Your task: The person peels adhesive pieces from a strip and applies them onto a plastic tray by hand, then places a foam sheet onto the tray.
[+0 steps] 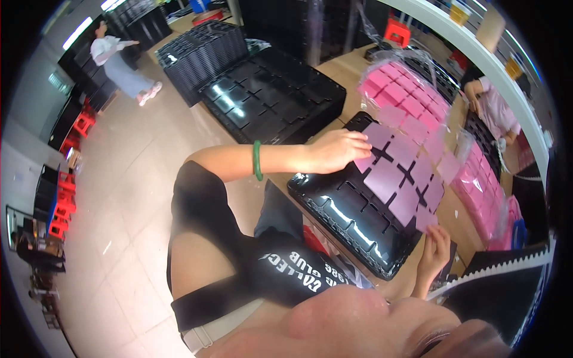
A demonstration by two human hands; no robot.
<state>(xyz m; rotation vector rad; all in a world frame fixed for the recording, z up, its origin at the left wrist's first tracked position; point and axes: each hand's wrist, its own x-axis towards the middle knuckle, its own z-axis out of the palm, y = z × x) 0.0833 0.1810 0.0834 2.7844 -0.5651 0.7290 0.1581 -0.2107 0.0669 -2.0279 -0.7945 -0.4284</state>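
Note:
A glossy black tray with a grid of compartments sits at the table edge in front of me. Flat pink squares cover much of its upper side, with black cross-shaped ridges showing between them. My left hand, below a green bangle, reaches over the tray's left part. Its fingers are bent together at the edge of the squares; what they pinch, if anything, is hidden. At the tray's right corner, my right hand pinches the edge of a pink square between thumb and fingers.
Beyond the tray lie pink block packs, one of them wrapped in clear film. A stack of black trays stands to the left. Another person sits across the table; a person stands far left. Red stools line the wall.

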